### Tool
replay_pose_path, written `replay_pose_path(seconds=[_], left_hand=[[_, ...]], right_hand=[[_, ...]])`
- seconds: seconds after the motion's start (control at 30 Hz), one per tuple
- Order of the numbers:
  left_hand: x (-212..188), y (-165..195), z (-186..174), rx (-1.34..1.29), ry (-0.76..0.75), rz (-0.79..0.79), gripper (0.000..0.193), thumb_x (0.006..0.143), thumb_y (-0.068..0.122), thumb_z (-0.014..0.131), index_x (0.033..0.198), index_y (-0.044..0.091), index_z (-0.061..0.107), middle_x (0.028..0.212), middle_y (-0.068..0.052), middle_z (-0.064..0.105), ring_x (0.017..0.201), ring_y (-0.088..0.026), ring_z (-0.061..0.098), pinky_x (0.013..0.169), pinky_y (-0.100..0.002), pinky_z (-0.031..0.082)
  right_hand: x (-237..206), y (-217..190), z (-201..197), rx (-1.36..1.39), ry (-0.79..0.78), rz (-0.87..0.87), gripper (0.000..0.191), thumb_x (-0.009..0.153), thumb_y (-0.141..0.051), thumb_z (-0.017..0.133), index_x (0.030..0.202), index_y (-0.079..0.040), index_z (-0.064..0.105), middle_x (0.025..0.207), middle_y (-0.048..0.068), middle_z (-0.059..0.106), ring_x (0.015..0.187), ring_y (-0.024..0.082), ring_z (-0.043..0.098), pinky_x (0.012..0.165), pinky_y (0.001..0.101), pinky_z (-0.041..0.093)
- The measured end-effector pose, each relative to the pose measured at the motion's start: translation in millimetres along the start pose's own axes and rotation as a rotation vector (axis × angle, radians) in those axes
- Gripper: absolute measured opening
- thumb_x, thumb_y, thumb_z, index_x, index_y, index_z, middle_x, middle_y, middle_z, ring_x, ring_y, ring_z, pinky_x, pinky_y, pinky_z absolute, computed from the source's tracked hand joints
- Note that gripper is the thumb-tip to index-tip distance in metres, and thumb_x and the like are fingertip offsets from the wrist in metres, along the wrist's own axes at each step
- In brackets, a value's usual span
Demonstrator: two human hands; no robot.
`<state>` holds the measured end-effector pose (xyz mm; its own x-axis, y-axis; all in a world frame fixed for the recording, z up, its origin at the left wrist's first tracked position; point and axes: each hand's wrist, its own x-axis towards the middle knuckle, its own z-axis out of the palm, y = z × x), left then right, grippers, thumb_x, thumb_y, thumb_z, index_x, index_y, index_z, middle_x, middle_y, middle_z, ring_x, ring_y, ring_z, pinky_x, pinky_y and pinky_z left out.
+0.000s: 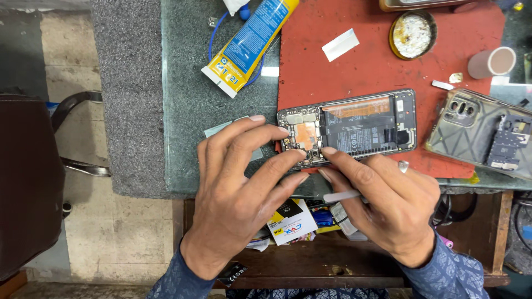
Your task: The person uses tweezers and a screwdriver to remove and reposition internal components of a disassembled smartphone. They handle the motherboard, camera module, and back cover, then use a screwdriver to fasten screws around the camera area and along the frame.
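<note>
- Head view, nearest: two blue patterned sleeves (443,274), one on each forearm, at the bottom edge.
- One open wooden drawer (310,260) lies under the hands, holding a white card (292,224) and small clutter that is too jumbled to count.
- Left hand (238,188): one hand, fingers spread, with the fingertips pressing on the near left corner of the phone; its grip is open and clasps nothing.
- Right hand (382,205): one hand, grip closed on one slim grey tool (341,196) that crosses under the palm; the forefinger tip touches the near edge of the phone. One ring (403,165) shows on a finger.
- One phone (349,128), back removed, lies flat across the near edge of the red mat (382,61), with its battery and board exposed.
- One mat covers part of the green tabletop (188,99).
- To the right, one second phone back (482,133) lies at a tilt, with one small circuit board (507,145) resting on it.
- Farther off: one yellow and blue tube (252,41), one white strip (340,45), one round tin (412,34) of whitish paste and one pinkish roll (492,62).
</note>
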<state>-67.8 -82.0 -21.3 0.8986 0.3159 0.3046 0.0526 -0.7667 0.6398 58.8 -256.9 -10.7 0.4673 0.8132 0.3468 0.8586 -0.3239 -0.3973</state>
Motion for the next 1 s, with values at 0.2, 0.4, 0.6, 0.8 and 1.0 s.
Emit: replay_pose_path(seconds=[0.2, 0.4, 0.6, 0.8, 1.0], left_hand=[[3.3, 0.5, -3.0, 0.007, -0.062, 0.010, 0.033, 0.088, 0.025, 0.085, 0.117, 0.015, 0.072, 0.133, -0.002, 0.058, 0.136, -0.028, 0.048, 0.109, -0.045, 0.039], [5.3, -0.2, -6.7, 0.054, -0.108, 0.030, 0.034, 0.088, 0.027, 0.085, 0.117, 0.017, 0.070, 0.136, -0.003, 0.056, 0.137, -0.029, 0.047, 0.107, -0.046, 0.039], [2.7, -2.1, -3.9, 0.028, -0.083, 0.035, 0.036, 0.089, 0.026, 0.086, 0.120, 0.017, 0.070, 0.136, -0.004, 0.055, 0.137, -0.029, 0.048, 0.109, -0.045, 0.041], [0.5, -3.9, -1.6, 0.011, -0.073, 0.020, 0.037, 0.087, 0.023, 0.087, 0.118, 0.014, 0.070, 0.134, -0.004, 0.057, 0.137, -0.028, 0.049, 0.111, -0.044, 0.043], [1.3, -4.4, 0.5, 0.001, -0.077, 0.012, 0.037, 0.085, 0.024, 0.087, 0.117, 0.014, 0.071, 0.134, -0.004, 0.057, 0.136, -0.028, 0.049, 0.111, -0.043, 0.042]], right_hand=[[-3.8, 0.2, 1.5, -0.003, 0.005, 0.013, 0.039, 0.084, -0.012, 0.090, 0.119, -0.007, 0.075, 0.065, 0.002, 0.044, 0.052, 0.016, 0.044, 0.050, 0.0377, 0.033], [-7.4, 2.1, 3.3, 0.009, 0.028, -0.003, 0.038, 0.084, -0.011, 0.090, 0.118, -0.006, 0.074, 0.066, 0.001, 0.046, 0.053, 0.016, 0.046, 0.050, 0.0367, 0.035], [-10.0, 6.3, 1.6, 0.012, 0.037, -0.096, 0.038, 0.081, -0.005, 0.087, 0.117, -0.009, 0.075, 0.067, 0.001, 0.048, 0.055, 0.016, 0.048, 0.050, 0.0362, 0.037], [-7.1, 4.4, 1.9, -0.051, -0.033, -0.185, 0.044, 0.078, -0.002, 0.082, 0.120, -0.013, 0.077, 0.071, -0.001, 0.052, 0.057, 0.016, 0.048, 0.050, 0.0338, 0.040], [-5.0, 2.4, 3.5, -0.082, -0.030, -0.187, 0.045, 0.079, 0.001, 0.080, 0.123, -0.012, 0.077, 0.073, -0.001, 0.052, 0.058, 0.014, 0.049, 0.051, 0.0337, 0.040]])
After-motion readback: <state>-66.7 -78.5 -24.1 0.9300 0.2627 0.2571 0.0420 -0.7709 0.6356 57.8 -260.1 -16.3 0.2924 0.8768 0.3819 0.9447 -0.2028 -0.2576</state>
